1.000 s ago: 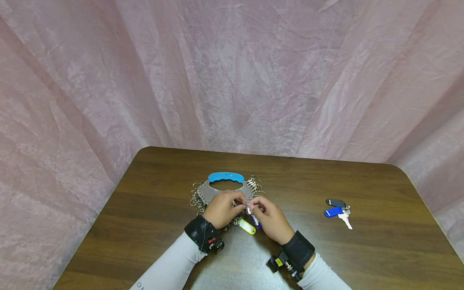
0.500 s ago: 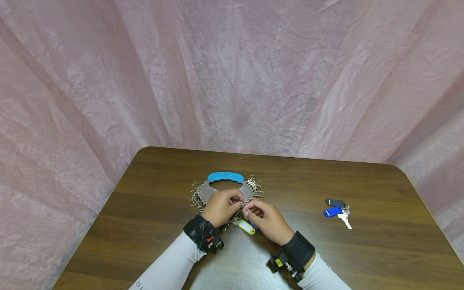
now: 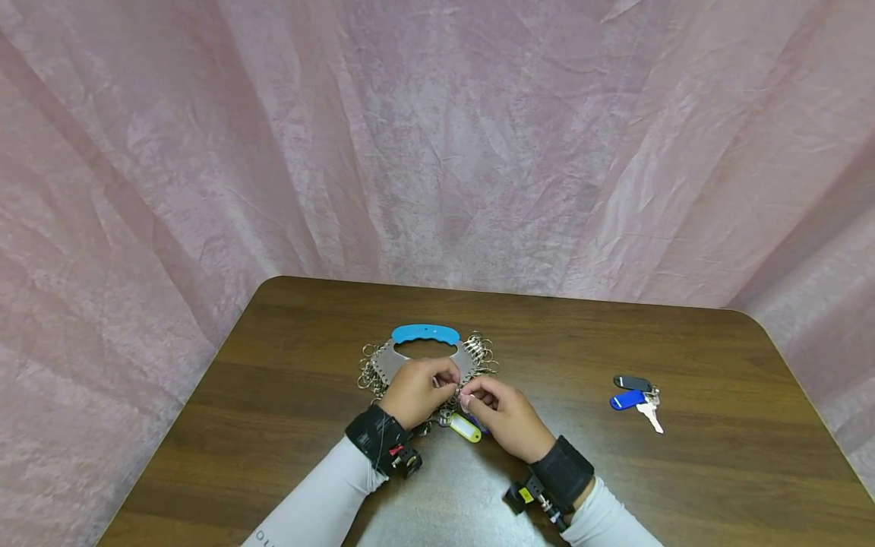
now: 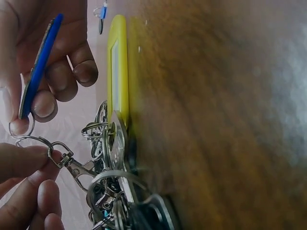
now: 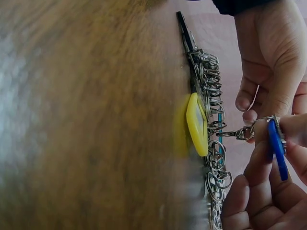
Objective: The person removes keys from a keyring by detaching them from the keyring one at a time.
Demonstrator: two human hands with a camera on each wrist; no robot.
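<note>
My left hand [image 3: 415, 393] pinches a split ring [image 4: 34, 139] joined to a small metal swivel clasp [image 4: 74, 165]. The clasp hangs from a grey key-holder plate with a blue handle [image 3: 425, 333], lying on the table. Close on its right, my right hand [image 3: 509, 418] pinches a thin ring with a blue key tag [image 4: 42, 64]; a serrated key edge shows along the tag. In the left wrist view the two rings meet at the fingertips; whether they are linked, I cannot tell. A yellow key tag [image 3: 465, 428] lies at the plate's near edge. The hands partly cover the plate.
Many metal rings and clasps [image 3: 484, 351] fringe the plate. Apart on the right of the wooden table [image 3: 307, 486] lie a black tag [image 3: 632, 383], a blue tag [image 3: 627, 400] and a silver key [image 3: 651, 416]. A pink curtain [image 3: 437, 152] hangs behind the table.
Over the second, my right hand shifts slightly left towards my left hand, and its key and blue tag become more hidden in the head view. During the last half second both hands barely move.
</note>
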